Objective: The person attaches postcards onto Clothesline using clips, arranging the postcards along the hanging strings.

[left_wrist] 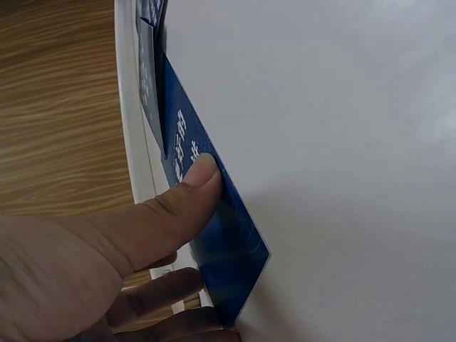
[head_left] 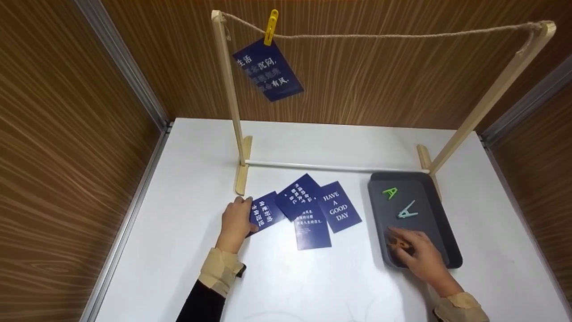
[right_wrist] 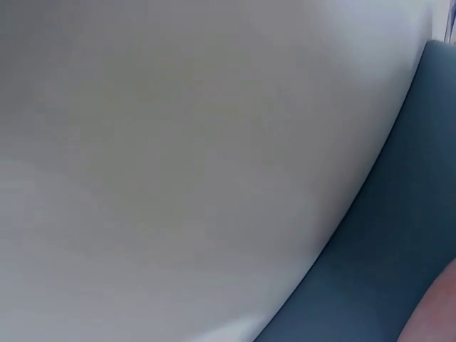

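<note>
In the head view my left hand (head_left: 236, 223) holds the leftmost blue card (head_left: 267, 213) by its left end. The left wrist view has the thumb of this hand (left_wrist: 142, 235) lying on the face of the card (left_wrist: 235, 256), with the other fingers at its edge. Over the near part of the grey tray (head_left: 380, 223), my right hand (head_left: 422, 257) has thumb and fingers around an orange clip (head_left: 401, 243). A green clip (head_left: 390, 192) and a light blue clip (head_left: 407, 210) lie farther back in the tray. Only a bit of the right hand shows in the right wrist view.
Several blue cards, one marked HAVE A GOOD DAY (head_left: 342, 208), lie partly overlapped at mid-table. Behind them stands a wooden frame (head_left: 230, 89) with a twine line (head_left: 380, 36). A yellow clip (head_left: 271, 27) holds a tilted blue card (head_left: 270, 74) near the line's left end.
</note>
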`<state>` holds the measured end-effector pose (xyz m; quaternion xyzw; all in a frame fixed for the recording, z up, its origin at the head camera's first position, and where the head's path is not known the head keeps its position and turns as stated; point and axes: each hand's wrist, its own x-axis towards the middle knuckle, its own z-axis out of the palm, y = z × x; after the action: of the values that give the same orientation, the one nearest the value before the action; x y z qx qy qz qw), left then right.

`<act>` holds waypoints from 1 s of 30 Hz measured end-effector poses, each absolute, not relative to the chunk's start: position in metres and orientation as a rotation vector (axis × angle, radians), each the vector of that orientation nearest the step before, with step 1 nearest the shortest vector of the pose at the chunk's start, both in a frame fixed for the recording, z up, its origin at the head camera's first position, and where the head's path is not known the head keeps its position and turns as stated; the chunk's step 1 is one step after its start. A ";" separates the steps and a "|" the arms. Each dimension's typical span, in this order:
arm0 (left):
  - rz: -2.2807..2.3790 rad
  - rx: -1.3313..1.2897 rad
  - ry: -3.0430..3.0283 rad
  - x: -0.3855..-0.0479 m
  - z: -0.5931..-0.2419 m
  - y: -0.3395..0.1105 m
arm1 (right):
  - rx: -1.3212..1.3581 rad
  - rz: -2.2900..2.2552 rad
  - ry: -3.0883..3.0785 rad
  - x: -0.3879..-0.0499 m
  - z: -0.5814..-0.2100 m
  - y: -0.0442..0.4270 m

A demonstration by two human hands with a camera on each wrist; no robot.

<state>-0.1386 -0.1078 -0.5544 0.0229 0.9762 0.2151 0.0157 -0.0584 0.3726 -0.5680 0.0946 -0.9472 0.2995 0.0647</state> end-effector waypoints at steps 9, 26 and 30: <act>0.598 -0.014 2.971 -0.139 -0.553 -0.107 | 0.154 1.040 -2.896 -0.055 -0.567 0.373; 0.522 -0.035 2.902 -0.148 -0.549 -0.110 | -0.072 1.656 -2.579 -0.056 -0.559 0.383; 0.559 -0.034 2.905 -0.148 -0.549 -0.110 | -0.110 1.653 -2.592 -0.059 -0.555 0.385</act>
<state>-0.1483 -0.1102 -0.5485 -0.0114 0.9778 0.1882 0.0915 -0.0588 0.3852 -0.5555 -0.0359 -0.8421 0.5371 0.0325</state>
